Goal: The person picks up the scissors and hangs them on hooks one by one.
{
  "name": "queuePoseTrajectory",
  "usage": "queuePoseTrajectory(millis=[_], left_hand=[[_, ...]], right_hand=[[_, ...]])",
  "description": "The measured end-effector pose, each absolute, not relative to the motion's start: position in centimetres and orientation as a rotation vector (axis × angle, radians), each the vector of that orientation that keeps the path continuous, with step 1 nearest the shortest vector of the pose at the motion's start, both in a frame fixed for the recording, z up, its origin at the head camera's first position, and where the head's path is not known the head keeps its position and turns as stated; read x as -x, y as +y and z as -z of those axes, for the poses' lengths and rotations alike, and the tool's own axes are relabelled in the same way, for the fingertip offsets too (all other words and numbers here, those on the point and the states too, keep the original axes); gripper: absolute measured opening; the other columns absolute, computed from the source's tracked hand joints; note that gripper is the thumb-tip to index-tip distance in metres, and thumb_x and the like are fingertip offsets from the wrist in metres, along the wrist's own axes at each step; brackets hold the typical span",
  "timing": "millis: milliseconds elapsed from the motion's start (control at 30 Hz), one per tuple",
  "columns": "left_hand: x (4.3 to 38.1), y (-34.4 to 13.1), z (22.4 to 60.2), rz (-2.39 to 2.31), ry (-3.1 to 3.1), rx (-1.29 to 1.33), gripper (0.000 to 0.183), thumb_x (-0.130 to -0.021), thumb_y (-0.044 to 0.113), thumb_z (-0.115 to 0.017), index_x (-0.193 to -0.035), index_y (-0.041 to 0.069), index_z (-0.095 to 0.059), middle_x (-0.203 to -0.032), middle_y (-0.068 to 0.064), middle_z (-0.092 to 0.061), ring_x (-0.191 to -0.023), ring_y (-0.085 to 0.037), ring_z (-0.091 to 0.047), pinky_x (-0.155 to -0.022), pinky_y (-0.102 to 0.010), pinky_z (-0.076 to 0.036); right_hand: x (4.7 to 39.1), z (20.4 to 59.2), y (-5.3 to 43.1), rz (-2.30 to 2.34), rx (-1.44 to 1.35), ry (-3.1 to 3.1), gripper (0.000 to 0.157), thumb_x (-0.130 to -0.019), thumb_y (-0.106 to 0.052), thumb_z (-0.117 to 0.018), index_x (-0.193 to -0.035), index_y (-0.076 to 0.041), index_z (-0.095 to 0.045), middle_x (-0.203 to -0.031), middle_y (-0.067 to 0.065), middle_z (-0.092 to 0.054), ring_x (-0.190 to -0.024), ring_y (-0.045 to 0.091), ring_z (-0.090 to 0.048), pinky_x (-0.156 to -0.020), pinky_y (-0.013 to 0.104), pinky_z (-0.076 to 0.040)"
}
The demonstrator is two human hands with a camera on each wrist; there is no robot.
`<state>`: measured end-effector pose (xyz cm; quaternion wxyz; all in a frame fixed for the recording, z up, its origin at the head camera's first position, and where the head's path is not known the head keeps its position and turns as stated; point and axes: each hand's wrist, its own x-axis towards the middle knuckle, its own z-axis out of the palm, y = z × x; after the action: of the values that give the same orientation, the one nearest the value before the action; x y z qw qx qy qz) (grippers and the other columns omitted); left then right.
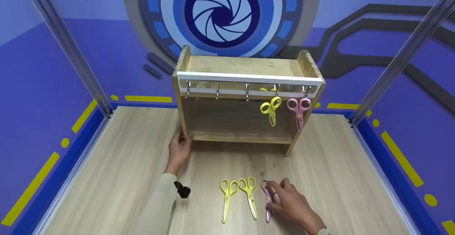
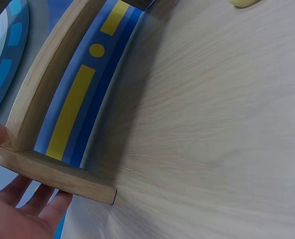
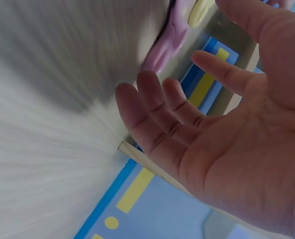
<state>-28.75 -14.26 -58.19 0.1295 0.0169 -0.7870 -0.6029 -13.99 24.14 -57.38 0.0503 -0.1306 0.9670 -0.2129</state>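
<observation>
My left hand [image 1: 178, 154] grips the lower left side of a wooden shelf rack [image 1: 245, 138]. In the left wrist view its thumb lies on one side of the wooden panel [image 2: 62, 177] and the fingers on the other. Over a pair of pink scissors [image 1: 268, 201] on the table hovers my right hand [image 1: 292, 202], fingers spread and slightly bent, partly covering them. The right wrist view shows nothing between those fingers, with the pink handles [image 3: 172, 37] just beyond the fingertips. Left of them lie two yellow scissors, one nearer [image 1: 248, 196] and one farther [image 1: 226, 199].
A white rail [image 1: 231, 76] with several metal hooks runs along the rack's front. Yellow scissors [image 1: 272, 110] and pink scissors [image 1: 299, 112] hang from its right hooks. Metal posts and printed blue walls enclose the wooden table [image 1: 117, 164].
</observation>
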Motion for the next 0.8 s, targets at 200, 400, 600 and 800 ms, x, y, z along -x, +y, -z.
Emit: queuePoseTrajectory(millis=[200, 400, 600, 800], left_hand=[[28.7, -14.3, 58.1, 1.752, -2.287, -0.059, 0.054, -0.105, 0.019, -0.061, -0.154, 0.007, -0.043, -0.143, -0.025, -0.054, -0.132, -0.04, -0.055, -0.104, -0.049, -0.052], [28.7, -14.3, 58.2, 1.765, -2.29, -0.064, 0.056, -0.105, 0.02, -0.06, -0.156, 0.007, -0.041, -0.146, -0.024, -0.052, -0.134, -0.039, -0.053, -0.106, -0.049, -0.051], [28.7, -14.2, 58.1, 1.764, -2.297, -0.063, 0.055, -0.106, 0.021, -0.06, -0.156, 0.008, -0.041, -0.147, -0.024, -0.051, -0.134, -0.04, -0.053, -0.105, -0.049, -0.051], [28.8, -14.3, 58.3, 1.767, -2.299, -0.064, 0.055, -0.106, 0.021, -0.059, -0.155, 0.007, -0.041, -0.146, -0.025, -0.051, -0.134, -0.041, -0.053, -0.105, -0.05, -0.051]], right_hand=[[13.8, 57.8, 23.7, 0.581, 0.324, 2.891, 0.059, -0.08, -0.035, -0.088, -0.132, -0.022, -0.063, -0.101, 0.001, -0.046, -0.084, 0.02, -0.046, -0.061, 0.041, -0.047], [13.7, 58.2, 23.4, 0.504, 0.294, 2.914, 0.062, -0.078, -0.039, -0.089, -0.132, -0.021, -0.064, -0.103, 0.002, -0.049, -0.087, 0.021, -0.048, -0.066, 0.044, -0.05], [13.4, 58.4, 23.2, 0.446, 0.292, 2.961, 0.066, -0.077, -0.038, -0.09, -0.135, -0.02, -0.064, -0.103, 0.002, -0.05, -0.087, 0.02, -0.048, -0.067, 0.042, -0.049], [13.4, 58.2, 23.2, 0.398, 0.253, 2.926, 0.059, -0.08, -0.029, -0.089, -0.134, -0.022, -0.065, -0.106, 0.001, -0.051, -0.088, 0.019, -0.048, -0.067, 0.04, -0.05]])
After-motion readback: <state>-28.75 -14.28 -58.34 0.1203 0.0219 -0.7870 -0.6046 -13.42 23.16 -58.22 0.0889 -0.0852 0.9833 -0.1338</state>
